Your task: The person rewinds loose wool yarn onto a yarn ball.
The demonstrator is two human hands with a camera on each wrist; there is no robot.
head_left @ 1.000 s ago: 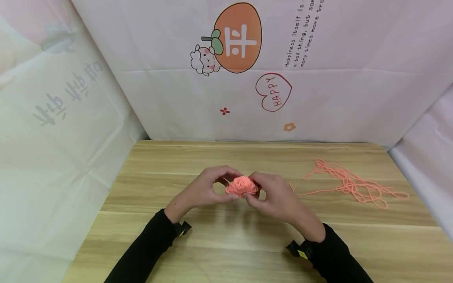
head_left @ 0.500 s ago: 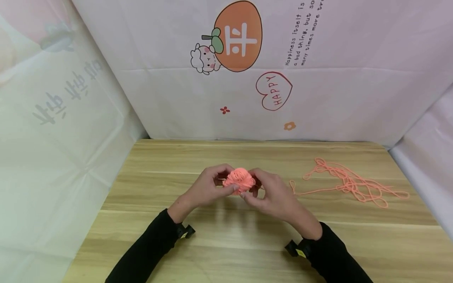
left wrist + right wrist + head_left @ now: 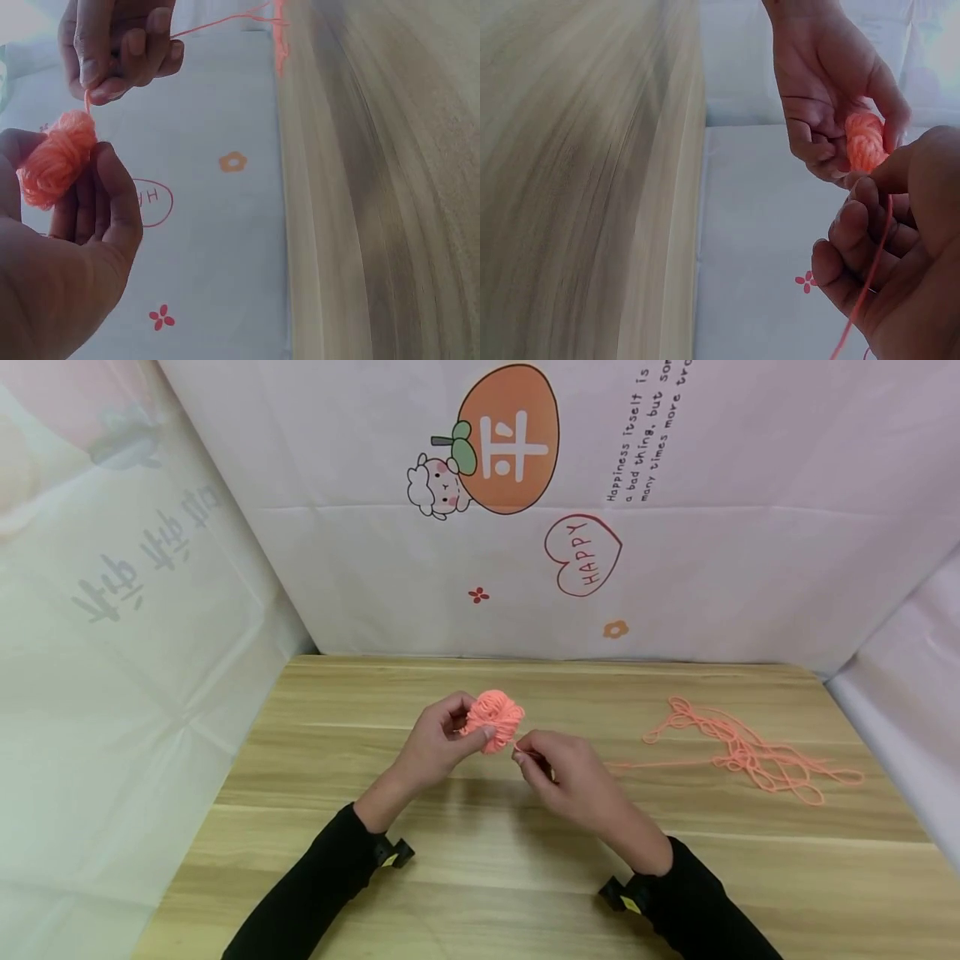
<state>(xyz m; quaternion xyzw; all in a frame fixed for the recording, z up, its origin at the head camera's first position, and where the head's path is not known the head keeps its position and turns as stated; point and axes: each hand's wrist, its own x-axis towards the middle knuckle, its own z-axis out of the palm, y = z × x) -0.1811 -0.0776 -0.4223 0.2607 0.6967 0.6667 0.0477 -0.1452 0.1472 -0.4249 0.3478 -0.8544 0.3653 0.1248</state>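
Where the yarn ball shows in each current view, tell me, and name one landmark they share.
Head: yarn ball near the middle, slightly below centre.
Left wrist: yarn ball near the left edge, around mid-height.
Right wrist: yarn ball right of centre, slightly above mid-height.
Shared landmark: the left hand, holding it in all three views.

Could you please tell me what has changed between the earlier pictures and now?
The yarn ball has moved away from the person and slightly left, held by the left hand. The right hand has let go of the ball and pinches the strand beside it; the strand's small slack loop no longer shows. The loose yarn pile stayed put.
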